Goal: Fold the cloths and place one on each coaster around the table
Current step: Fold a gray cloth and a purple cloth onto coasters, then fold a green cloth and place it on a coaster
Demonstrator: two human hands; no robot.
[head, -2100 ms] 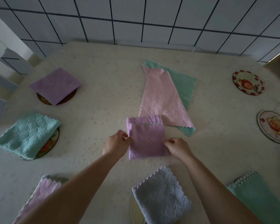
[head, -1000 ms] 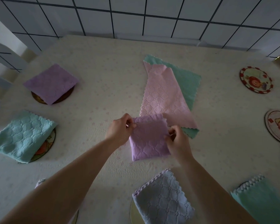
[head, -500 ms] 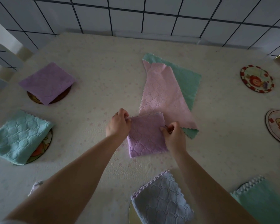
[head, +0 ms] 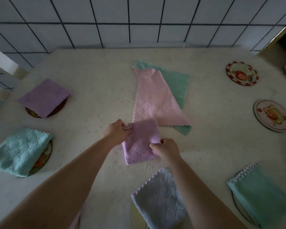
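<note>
Hands (head: 117,132) (head: 168,149) pinching purple cloth (head: 141,142), two bare coasters (head: 242,73) (head: 272,115)

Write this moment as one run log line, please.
step: folding | both hands grip purple cloth | left hand | right hand | bare coasters: strawberry coaster, bear coaster

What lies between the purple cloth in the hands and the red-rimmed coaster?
In the head view, between the purple cloth and the red-rimmed coaster: pink cloth over green cloth, then bare tablecloth.
</note>
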